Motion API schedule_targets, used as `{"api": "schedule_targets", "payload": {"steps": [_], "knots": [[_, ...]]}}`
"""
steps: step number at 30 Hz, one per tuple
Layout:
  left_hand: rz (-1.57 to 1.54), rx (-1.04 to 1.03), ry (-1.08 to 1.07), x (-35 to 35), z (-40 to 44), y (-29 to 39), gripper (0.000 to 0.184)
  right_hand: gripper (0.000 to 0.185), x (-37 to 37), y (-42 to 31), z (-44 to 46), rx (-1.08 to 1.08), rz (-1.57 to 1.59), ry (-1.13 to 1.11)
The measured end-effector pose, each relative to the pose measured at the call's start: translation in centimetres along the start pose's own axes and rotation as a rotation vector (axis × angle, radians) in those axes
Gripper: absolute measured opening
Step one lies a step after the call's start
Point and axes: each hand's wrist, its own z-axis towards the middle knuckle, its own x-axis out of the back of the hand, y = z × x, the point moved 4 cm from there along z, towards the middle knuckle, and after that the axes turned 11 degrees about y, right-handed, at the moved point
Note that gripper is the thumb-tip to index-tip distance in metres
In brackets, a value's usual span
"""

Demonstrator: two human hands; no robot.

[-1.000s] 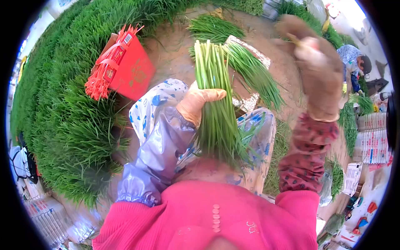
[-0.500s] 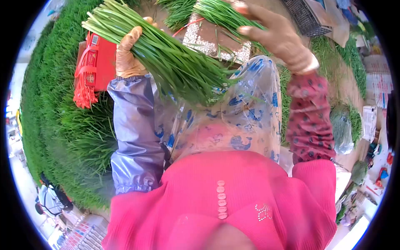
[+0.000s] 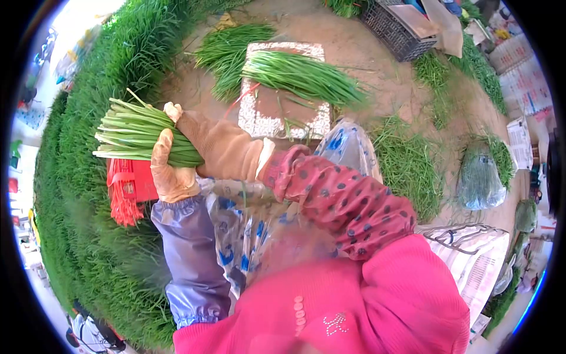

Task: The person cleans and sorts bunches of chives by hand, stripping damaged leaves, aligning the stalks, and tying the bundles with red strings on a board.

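My left hand [image 3: 171,174], gloved, is closed around a bunch of garlic chives [image 3: 132,127] at the left, its pale stem ends pointing left. Against the same bunch, my gloved right hand [image 3: 218,138] is wrapped over the leafy side, fingertips at its upper edge. The leaf ends are hidden behind my right hand and forearm. In front of me, a second bunch of chives [image 3: 300,76] lies across a low stool [image 3: 253,118] with a white patterned border. A red strip trails at the stool's left side.
Red ties [image 3: 124,200] hang over a red box [image 3: 141,180] beside my left hand. A long bank of standing chives [image 3: 88,248] fills the left. Loose chives [image 3: 236,53] lie behind the stool, with cut greens [image 3: 407,165] on the floor right. A dark crate [image 3: 395,29] stands farther back.
My right hand has come from above the stool's bunch across to the left, onto the held bunch. My left hand has lowered the bunch and turned it. The view has shifted.
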Motion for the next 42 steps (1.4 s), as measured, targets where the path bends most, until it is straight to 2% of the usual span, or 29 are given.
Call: {"api": "schedule_targets", "payload": {"steps": [1, 2, 3, 4, 5, 6, 7, 8, 9, 10, 12, 13, 14, 16, 20, 22, 24, 25, 28, 30, 31, 32, 33, 34, 36, 37, 39, 40, 42], "knots": [[0.046, 0.018, 0.095, 0.3, 0.5, -0.6, 0.052, 0.085, 0.4, 0.6, 0.2, -0.137, -0.017, -0.077], [0.091, 0.034, 0.194, 0.8, 0.8, -1.2, 0.051, 0.085, 0.8, 1.5, 0.5, -0.136, -0.023, -0.082], [0.075, 0.208, 0.298, 2.0, 1.0, -2.4, 0.049, 0.076, 1.3, 2.8, 1.2, -0.100, -0.098, -0.106], [0.130, 0.239, 0.337, 2.3, 1.6, -3.5, 0.047, 0.068, 1.9, 4.0, 1.9, -0.063, -0.171, -0.132], [0.134, 0.284, 0.274, 0.8, 2.0, -4.5, 0.046, 0.063, 3.7, 4.2, 2.3, 0.019, -0.249, -0.059], [0.139, 0.330, 0.213, -1.1, 2.3, -5.7, 0.045, 0.056, 4.7, 5.7, 2.9, -0.103, -0.360, -0.279], [0.119, 0.394, 0.210, -2.7, 2.4, -7.0, 0.045, 0.051, 6.4, 7.1, 3.2, -0.021, -0.317, -0.210], [0.094, 0.456, 0.208, -4.0, 2.4, -8.5, 0.044, 0.047, 7.8, 8.3, 3.3, -0.051, -0.403, -0.290], [0.051, 0.492, 0.140, -5.1, 2.6, -10.2, 0.046, 0.051, 9.4, 11.2, 2.1, 0.168, -0.308, -0.181], [0.007, 0.526, 0.072, -5.8, 2.8, -12.1, 0.047, 0.060, 10.8, 12.4, 1.6, 0.063, -0.424, -0.312], [-0.119, 0.788, 0.060, -5.2, 2.7, -18.4, 0.047, 0.076, 12.7, 13.6, 0.8, -0.347, -0.522, -0.523], [-0.132, 0.859, 0.101, -5.0, 2.3, -21.1, 0.045, 0.085, 13.4, 15.0, -0.4, -0.403, -0.576, -0.518], [-0.145, 0.937, 0.138, -4.9, 1.8, -23.5, 0.042, 0.086, 13.6, 17.2, -1.6, -0.525, -0.645, -0.630], [-0.131, 1.053, 0.239, -4.9, 0.5, -27.2, 0.040, 0.085, 14.8, 19.8, -4.1, -0.548, -0.607, -0.592], [-0.077, 1.011, 0.200, -6.7, 2.6, -29.1, 0.045, 0.080, 15.9, 22.7, -3.7, -0.612, -0.619, -0.556], [-0.056, 1.021, 0.288, -7.6, 4.7, -29.5, 0.059, 0.080, 15.9, 25.5, -2.1, -0.521, -0.706, -0.381], [-0.069, 0.794, 0.257, -8.1, 6.5, -29.3, 0.062, 0.081, 14.5, 27.2, 1.0, -0.584, -0.679, -0.384], [-0.061, 0.786, 0.272, -8.0, 7.2, -29.4, 0.062, 0.079, 14.0, 27.8, 2.1, -0.565, -0.739, -0.344], [0.238, 0.777, 0.417, -4.3, 9.2, -29.8, 0.061, 0.086, 11.1, 31.9, 3.7, -0.493, -0.783, -0.289], [0.128, 0.595, 0.329, 1.4, 13.3, -30.4, 0.063, 0.091, 8.6, 34.1, 3.8, -0.614, -0.756, -0.392], [0.072, 0.523, 0.320, 4.3, 15.6, -30.1, 0.065, 0.093, 6.8, 36.4, 2.1, -0.457, -0.830, -0.413], [0.151, 0.462, 0.410, 6.9, 17.6, -28.5, 0.069, 0.090, 6.0, 36.5, 1.2, -0.433, -0.948, -0.336], [0.235, 0.406, 0.501, 9.4, 19.6, -26.7, 0.074, 0.090, 5.5, 36.3, 1.0, -0.445, -1.026, -0.362], [0.454, 0.329, 0.612, 11.3, 21.2, -24.1, 0.080, 0.090, 5.2, 36.2, 1.0, -0.454, -1.106, -0.390], [1.011, 0.169, 0.492, 20.4, 25.3, -23.7, 0.085, 0.091, 5.3, 36.9, 0.0, -0.366, -1.069, -0.351], [1.015, 0.170, 0.504, 24.2, 26.6, -23.6, 0.085, 0.092, 5.3, 37.2, -0.4, -0.287, -1.036, -0.300], [1.726, 0.201, 0.302, 29.0, 28.5, -24.0, 0.093, 0.093, 5.3, 37.7, -0.4, -0.304, -0.984, -0.295], [1.724, 0.208, 0.305, 30.1, 28.9, -24.5, 0.093, 0.094, 5.5, 37.9, -0.3, -0.323, -0.940, -0.284], [2.080, 0.403, 0.105, 32.3, 29.7, -26.5, 0.107, 0.098, 5.5, 38.5, -0.5, -0.340, -0.937, -0.307]]}}
